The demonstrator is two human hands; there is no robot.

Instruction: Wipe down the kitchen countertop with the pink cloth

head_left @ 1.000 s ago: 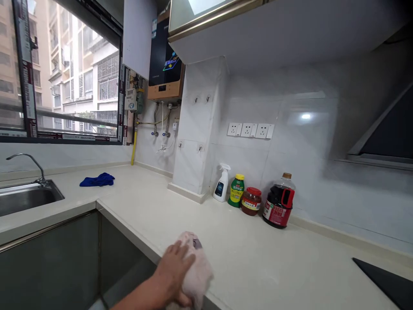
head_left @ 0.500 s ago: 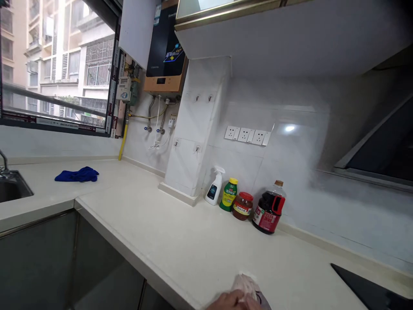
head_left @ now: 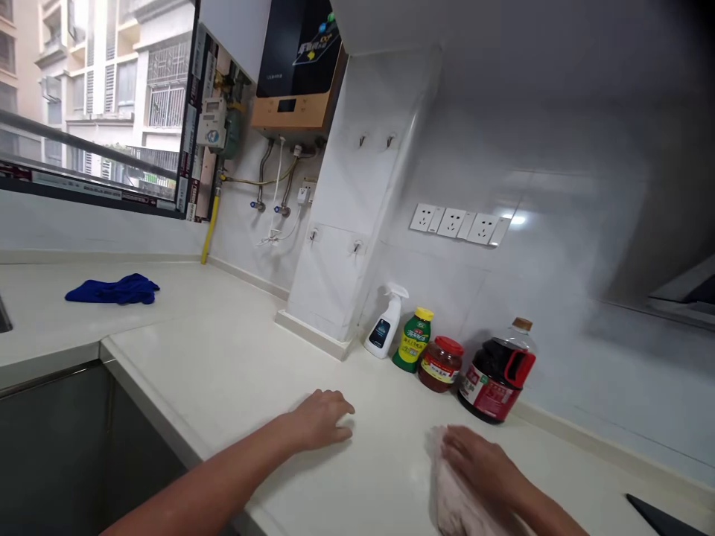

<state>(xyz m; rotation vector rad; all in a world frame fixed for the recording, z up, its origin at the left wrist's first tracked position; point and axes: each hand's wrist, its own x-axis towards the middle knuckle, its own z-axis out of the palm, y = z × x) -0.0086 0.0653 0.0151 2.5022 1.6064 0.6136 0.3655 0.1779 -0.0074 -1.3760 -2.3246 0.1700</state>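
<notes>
My right hand (head_left: 481,463) grips a pale pinkish cloth (head_left: 455,495) that hangs down onto the counter at the bottom of the view. Over the counter to its left, my left hand (head_left: 324,420) is empty, thumb and fingers apart. Against the wall ahead stand a white spray bottle (head_left: 386,324), a green bottle with a yellow cap (head_left: 414,342), a red-lidded jar (head_left: 440,366) and a large bottle of dark liquid with a red handle (head_left: 494,376). The dark bottle and the jar are nearest to my right hand, and neither hand touches them.
A blue cloth (head_left: 115,289) lies on the left stretch of the white counter (head_left: 223,365), near a sink edge (head_left: 4,318). A wall pillar (head_left: 357,186) juts out behind. A black flat panel (head_left: 659,514) shows at lower right. A range hood (head_left: 687,290) overhangs the right.
Both hands now show fully; my left hand has come into view from below. The hand with the pale cloth has moved forward and right. The camera view has shifted closer to the bottles.
</notes>
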